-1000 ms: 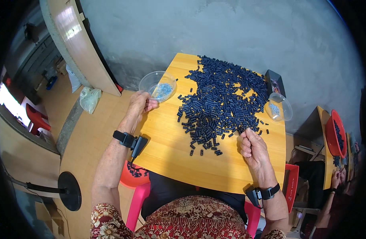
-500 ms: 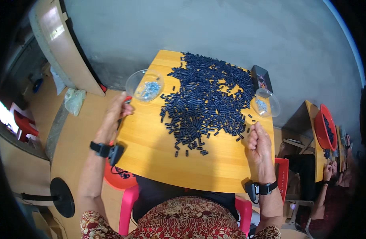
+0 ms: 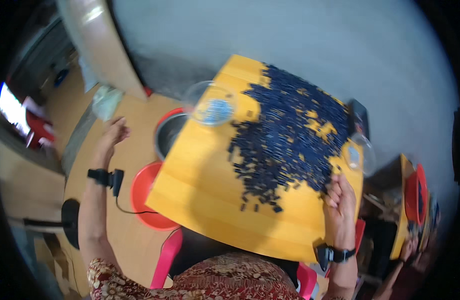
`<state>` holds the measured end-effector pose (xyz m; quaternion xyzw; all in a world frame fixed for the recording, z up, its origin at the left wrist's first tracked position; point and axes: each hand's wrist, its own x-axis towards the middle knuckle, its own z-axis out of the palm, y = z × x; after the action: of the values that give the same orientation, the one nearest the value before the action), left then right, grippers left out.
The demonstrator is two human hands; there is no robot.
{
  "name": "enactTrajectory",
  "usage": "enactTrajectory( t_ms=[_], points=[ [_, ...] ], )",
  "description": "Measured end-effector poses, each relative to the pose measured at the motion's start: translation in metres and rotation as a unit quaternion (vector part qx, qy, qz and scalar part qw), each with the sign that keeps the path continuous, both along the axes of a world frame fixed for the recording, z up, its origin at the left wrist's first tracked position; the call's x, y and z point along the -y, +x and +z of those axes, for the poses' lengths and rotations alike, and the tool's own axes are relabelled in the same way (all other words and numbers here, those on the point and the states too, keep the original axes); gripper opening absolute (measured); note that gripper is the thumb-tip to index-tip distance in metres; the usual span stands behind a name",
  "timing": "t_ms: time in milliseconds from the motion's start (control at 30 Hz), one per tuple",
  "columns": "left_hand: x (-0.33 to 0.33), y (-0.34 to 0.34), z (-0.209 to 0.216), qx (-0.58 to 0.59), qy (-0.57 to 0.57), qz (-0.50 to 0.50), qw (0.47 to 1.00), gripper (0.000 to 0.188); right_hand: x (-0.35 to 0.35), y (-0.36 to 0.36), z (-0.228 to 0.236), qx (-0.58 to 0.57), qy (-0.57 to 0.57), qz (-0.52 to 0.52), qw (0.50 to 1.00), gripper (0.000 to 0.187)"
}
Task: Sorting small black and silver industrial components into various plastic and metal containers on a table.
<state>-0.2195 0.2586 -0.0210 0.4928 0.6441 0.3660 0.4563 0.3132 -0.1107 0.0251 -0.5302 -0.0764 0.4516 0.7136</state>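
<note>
A heap of several small dark blue parts [image 3: 290, 135] covers the far right half of a yellow wooden table [image 3: 205, 190]. My right hand [image 3: 340, 200] rests with curled fingers at the near right edge of the heap, touching the parts. My left hand [image 3: 114, 134] is off the table to the left, held in the air over the floor with fingers loosely apart and nothing in it. A clear plastic bowl [image 3: 211, 102] with a few blue parts stands at the table's far left corner. Another clear bowl [image 3: 359, 154] sits at the right edge.
Beside the table on the left floor stand a metal pot [image 3: 169, 134] and a red basin [image 3: 145, 195]. A pink chair [image 3: 166, 260] is under me. Another yellow table with a red bowl [image 3: 414, 192] and a person's hand [image 3: 407, 247] lie at the far right.
My left hand has drawn away from the clear bowl and off the table to the left. The view has swung left, revealing the pot and red basin. My right hand stays at the heap.
</note>
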Motion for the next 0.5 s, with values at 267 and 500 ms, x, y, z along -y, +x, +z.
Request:
enactTrajectory(
  t_ms=[267,500],
  points=[
    [-0.013,0.008,-0.058,-0.002,-0.008,-0.027,1.0,0.03,-0.064,-0.04,0.036,0.055,-0.023,0.083,0.995,0.028],
    [-0.012,0.039,-0.158,-0.128,-0.006,-0.12,0.984,0.034,-0.175,-0.106,0.089,0.229,-0.026,0.229,0.946,0.028]
  ],
)
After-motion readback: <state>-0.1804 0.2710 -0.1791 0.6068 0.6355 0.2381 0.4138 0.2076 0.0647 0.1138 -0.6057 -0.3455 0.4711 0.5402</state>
